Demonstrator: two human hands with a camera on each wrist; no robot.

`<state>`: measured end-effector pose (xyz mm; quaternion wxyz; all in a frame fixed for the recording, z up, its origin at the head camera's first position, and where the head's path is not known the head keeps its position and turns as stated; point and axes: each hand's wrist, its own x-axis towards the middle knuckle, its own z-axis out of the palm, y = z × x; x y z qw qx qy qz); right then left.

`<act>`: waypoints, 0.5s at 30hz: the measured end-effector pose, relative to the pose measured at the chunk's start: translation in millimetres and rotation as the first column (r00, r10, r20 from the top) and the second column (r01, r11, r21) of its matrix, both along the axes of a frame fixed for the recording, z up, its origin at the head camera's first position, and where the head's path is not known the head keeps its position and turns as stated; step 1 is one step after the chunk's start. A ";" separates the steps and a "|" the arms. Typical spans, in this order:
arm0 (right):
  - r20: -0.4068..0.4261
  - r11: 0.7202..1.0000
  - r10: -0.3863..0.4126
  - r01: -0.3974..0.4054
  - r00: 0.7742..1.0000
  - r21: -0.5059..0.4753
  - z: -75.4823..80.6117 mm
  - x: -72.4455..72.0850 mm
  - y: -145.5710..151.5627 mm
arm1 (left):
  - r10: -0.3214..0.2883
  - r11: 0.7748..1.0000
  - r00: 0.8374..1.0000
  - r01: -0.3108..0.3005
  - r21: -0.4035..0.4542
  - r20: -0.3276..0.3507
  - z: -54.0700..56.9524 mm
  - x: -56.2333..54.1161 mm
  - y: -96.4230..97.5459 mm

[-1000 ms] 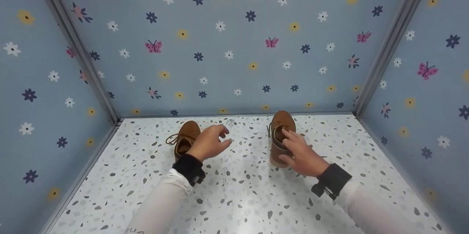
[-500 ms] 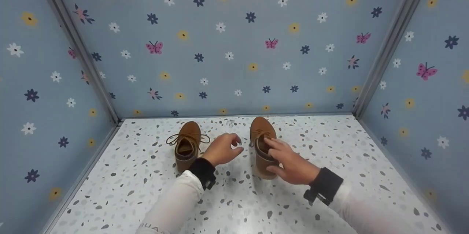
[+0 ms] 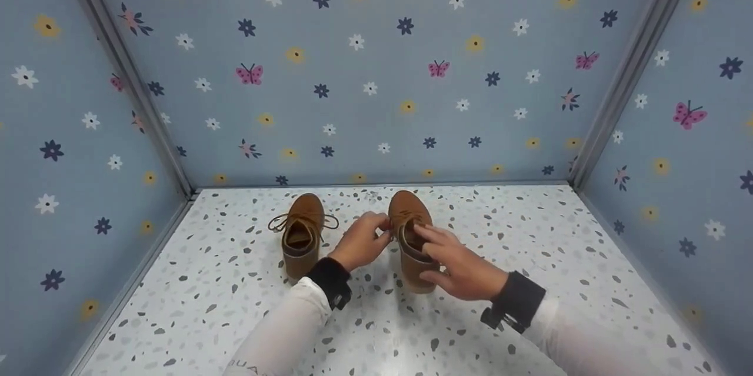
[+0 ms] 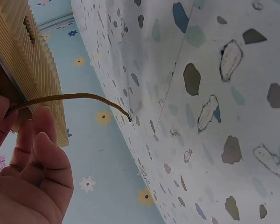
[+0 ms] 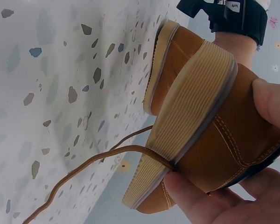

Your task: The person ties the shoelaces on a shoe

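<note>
Two brown ankle shoes with pale ribbed soles stand on the floor, toes toward the back wall. My left hand is at the inner side of the right-hand shoe. In the left wrist view its thumb and finger pinch a brown shoelace, whose loose end hangs out past them. My right hand holds that same shoe from its right side, thumb by the heel and fingers along the collar. One fingertip touches a lace in the right wrist view. The left-hand shoe stands untouched, its lace looped in a bow.
A white speckled floor lies under the shoes. Blue panels with flowers and butterflies rise at the back and on both sides, joined by grey metal corner posts.
The right-hand shoe has slid left, nearer the other shoe, with my right hand on it. My left hand has moved right, off the left-hand shoe, and now pinches the lace.
</note>
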<state>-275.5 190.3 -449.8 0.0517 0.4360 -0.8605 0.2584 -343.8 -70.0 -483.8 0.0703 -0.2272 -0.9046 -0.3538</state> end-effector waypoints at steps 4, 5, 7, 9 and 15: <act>-0.001 1.000 -0.004 0.004 1.000 -0.001 -1.7 -1.8 0.1 | 0.022 0.999 0.999 -0.024 0.049 0.039 1.7 1.0 -6.9; 0.002 1.000 -0.006 0.006 1.000 -0.002 -2.3 -2.3 0.4 | 0.031 0.997 0.998 -0.034 0.063 0.052 2.5 1.4 -8.9; 0.011 1.000 -0.013 0.013 1.000 0.000 -4.1 -3.3 1.3 | 0.050 0.995 0.997 -0.054 0.084 0.060 4.1 2.1 -13.5; 0.019 1.000 -0.021 0.021 1.000 0.005 -6.4 -4.0 2.3 | 0.078 0.992 0.996 -0.081 0.095 0.043 5.8 2.3 -17.5; 0.036 0.999 -0.048 0.047 0.998 0.026 -14.6 -3.7 2.4 | 0.152 0.982 0.985 -0.142 0.124 -0.076 12.0 1.9 -25.2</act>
